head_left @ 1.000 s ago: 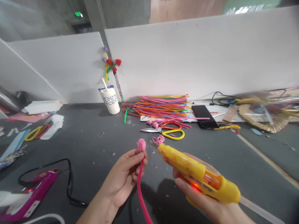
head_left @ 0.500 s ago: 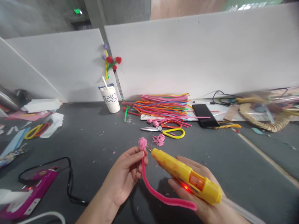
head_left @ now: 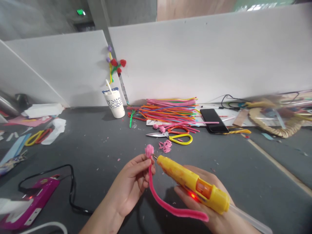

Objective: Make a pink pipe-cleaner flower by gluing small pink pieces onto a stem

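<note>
Pink fuzzy flower head: the tightly bunched, pale pink pipe-cleaner bloom (head_left: 149, 150) sits just above the left fingertips, over the dark grey table (head_left: 97, 139).
Left hand: this hand (head_left: 133, 177) pinches the join between bloom and stem, thumb against fingers.
Right hand: this hand (head_left: 211, 176) grasps the yellow plastic glue gun (head_left: 185, 173), its fingers wrapped round the body.
Nozzle: the slim metal tip (head_left: 154, 156) meets or nearly meets the bloom's base; at this size, contact and any glue are hard to make out.
Good handling: I would steady the left pinch, bring the nozzle to the base rather than the petals, squeeze lightly for a small bead, and have the fingertips well clear of hot metal.
Bloom's direction: its top points up and away from the wearer, the short axis nearly upright in view.
Stem's line: the long, deep pink chenille stem (head_left: 168, 207) drops from the pinch, then bows right; its free end points right, crossing before the right wrist, so no single straight axis fits it.
</note>
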A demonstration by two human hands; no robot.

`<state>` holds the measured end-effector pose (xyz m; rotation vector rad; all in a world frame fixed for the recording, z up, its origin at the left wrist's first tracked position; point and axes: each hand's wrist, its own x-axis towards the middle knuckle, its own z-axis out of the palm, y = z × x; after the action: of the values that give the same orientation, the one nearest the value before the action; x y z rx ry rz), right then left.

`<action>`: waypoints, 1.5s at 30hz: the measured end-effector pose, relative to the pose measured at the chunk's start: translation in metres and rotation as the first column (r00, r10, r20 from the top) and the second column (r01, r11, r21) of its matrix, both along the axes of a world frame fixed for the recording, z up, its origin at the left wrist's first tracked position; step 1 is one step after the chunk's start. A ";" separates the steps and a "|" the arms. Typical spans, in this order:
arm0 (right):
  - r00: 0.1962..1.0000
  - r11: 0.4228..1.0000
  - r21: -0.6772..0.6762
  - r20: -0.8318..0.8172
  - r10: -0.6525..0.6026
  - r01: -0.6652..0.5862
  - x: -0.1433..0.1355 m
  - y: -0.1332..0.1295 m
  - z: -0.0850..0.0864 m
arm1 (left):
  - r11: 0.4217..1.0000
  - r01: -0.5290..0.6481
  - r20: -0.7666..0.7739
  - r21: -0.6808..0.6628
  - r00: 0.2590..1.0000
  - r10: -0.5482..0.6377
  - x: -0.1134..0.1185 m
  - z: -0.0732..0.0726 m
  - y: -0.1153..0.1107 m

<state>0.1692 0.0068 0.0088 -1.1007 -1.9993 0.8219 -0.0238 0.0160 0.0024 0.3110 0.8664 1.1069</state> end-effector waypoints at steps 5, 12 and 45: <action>1.000 1.000 -0.016 0.021 -0.011 0.011 0.000 0.002 0.000 | 1.000 0.007 0.029 0.001 1.000 -0.007 0.000 -0.001 -0.001; 0.998 0.996 -0.083 0.048 -0.036 0.040 -0.001 0.000 0.000 | 1.000 0.006 0.043 -0.014 0.999 -0.005 0.000 0.001 -0.002; 0.985 1.000 -0.014 0.172 0.026 -0.023 -0.002 0.001 -0.002 | 0.991 -0.010 -0.217 0.136 0.975 0.039 -0.002 0.004 0.003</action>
<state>0.1675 0.0081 0.0070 -1.1912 -2.1563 0.7748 -0.0255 0.0187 0.0061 0.5439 0.9939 1.1711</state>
